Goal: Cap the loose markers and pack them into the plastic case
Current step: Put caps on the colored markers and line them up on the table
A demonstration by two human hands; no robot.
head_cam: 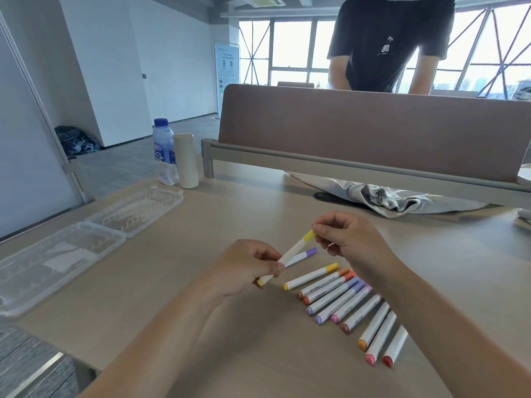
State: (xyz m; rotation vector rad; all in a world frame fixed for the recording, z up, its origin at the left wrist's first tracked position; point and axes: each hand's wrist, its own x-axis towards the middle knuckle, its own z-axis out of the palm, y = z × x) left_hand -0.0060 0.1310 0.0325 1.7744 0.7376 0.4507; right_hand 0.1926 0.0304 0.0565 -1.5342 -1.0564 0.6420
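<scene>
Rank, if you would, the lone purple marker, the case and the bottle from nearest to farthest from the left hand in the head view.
From the left hand, gripping the yellow marker:
1. Purple marker, just right of its fingers.
2. Case, open, off to the left.
3. Bottle, upright at the table's far left.

The left forearm and right forearm, both bare, reach in from the near corners and angle toward each other. The left grip has its fingers curled, pinching the lower barrel of a yellow marker against the thumb. The right grip, a little higher and farther out, pinches the marker's capped top end between thumb and forefinger, its other fingers loosely curled.
</scene>
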